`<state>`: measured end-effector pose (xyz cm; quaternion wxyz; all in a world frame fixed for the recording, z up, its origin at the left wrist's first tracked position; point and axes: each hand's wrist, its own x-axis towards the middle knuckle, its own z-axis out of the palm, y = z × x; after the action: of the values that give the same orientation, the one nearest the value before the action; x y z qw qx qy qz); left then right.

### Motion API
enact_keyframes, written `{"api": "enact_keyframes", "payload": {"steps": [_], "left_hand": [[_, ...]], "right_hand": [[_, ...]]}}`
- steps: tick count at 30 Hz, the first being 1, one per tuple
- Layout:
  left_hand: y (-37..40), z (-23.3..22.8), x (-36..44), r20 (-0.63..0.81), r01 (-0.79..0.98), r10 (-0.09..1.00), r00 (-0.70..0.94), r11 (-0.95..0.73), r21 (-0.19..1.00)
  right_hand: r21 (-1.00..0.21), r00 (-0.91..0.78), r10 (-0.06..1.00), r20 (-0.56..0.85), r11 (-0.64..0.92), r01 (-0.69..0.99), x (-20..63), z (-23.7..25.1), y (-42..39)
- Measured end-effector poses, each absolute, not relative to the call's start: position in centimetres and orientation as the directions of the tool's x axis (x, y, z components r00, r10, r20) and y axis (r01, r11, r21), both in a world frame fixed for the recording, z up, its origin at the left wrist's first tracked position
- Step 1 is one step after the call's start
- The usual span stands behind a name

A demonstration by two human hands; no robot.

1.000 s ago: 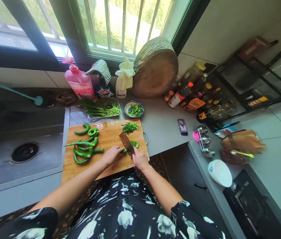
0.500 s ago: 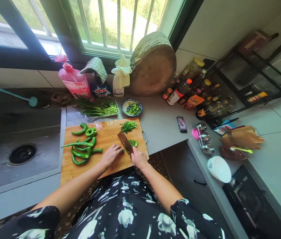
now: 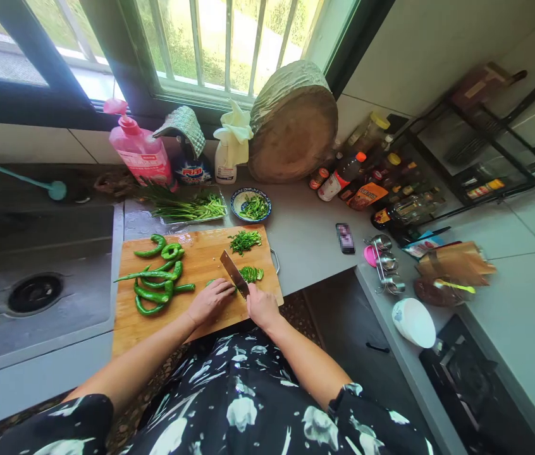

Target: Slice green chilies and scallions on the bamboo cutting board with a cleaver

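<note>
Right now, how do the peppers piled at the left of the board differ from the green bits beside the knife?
The peppers are whole, long and curved; the green bits are short slices. The peppers lie away from both hands; the slices sit against the knife. Both are green and rest on the wooden board.

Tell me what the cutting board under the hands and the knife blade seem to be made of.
The cutting board looks like light, unvarnished wood or bamboo: warm tan with lengthwise grain streaks and a matte face. The knife, gripped by the right hand, seems dark metal, probably steel: flat, thin, with a dull grey sheen.
</note>
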<state>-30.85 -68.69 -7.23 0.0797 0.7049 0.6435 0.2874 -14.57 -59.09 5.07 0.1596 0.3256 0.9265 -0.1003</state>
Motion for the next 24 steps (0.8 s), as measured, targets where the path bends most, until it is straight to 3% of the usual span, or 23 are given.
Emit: {"api": "enact_keyframes", "payload": {"steps": [11,16,24], "left_hand": [[-68.3,-8.6,-31.1,0.308,0.856,0.951,0.024,-0.179,0.485],[-68.4,-9.0,-31.2,0.325,0.820,0.945,-0.020,-0.170,0.547],[-68.7,-9.4,-31.2,0.450,0.816,0.892,-0.041,-0.230,0.530]], "right_hand": [[-0.063,-0.724,0.567,-0.393,0.769,0.636,-14.7,6.1,-59.3],[-0.054,-0.725,0.542,-0.426,0.784,0.618,-13.5,6.4,-59.3],[-0.043,-0.790,0.511,-0.338,0.830,0.556,-15.9,3.1,-59.4]]}}
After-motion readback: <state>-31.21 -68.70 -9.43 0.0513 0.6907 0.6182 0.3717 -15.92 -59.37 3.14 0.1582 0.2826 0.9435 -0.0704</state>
